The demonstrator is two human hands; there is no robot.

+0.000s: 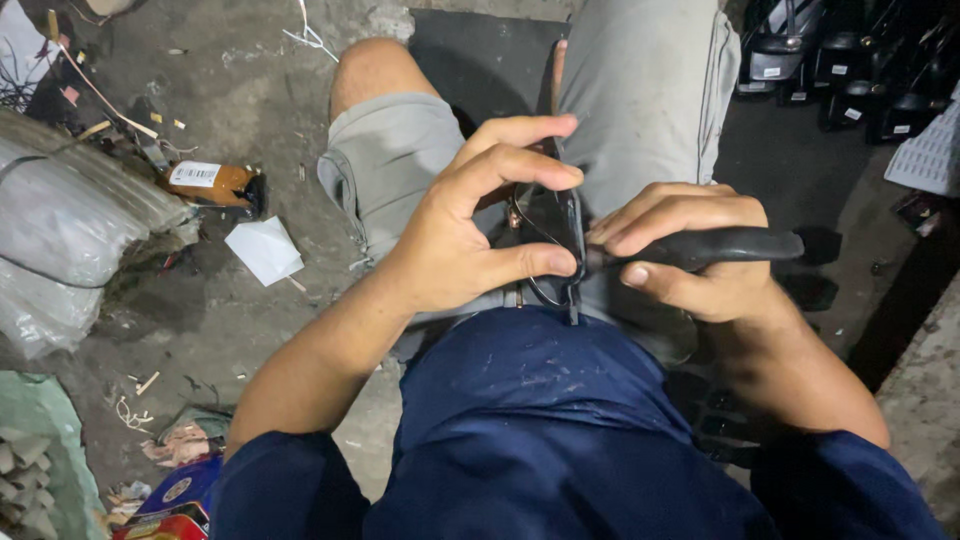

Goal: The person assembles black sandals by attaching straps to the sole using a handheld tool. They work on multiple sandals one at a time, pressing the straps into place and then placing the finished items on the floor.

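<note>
I sit with grey shorts (640,90) and a dark blue shirt, hands over my lap. My left hand (470,225) pinches a thin black piece with a curved wire-like rim (562,235) between thumb and fingers. My right hand (690,255) grips the black handle of a tool (740,243), whose tip meets the black piece at my left thumb. What exactly the black piece is cannot be made out.
Dirty concrete floor (250,90) on the left holds a brown bottle (212,183), a white paper scrap (265,250), plastic-wrapped bundles (60,230) and litter. Several black moulded parts (850,60) are stacked at the upper right. A concrete edge (925,380) runs along the right.
</note>
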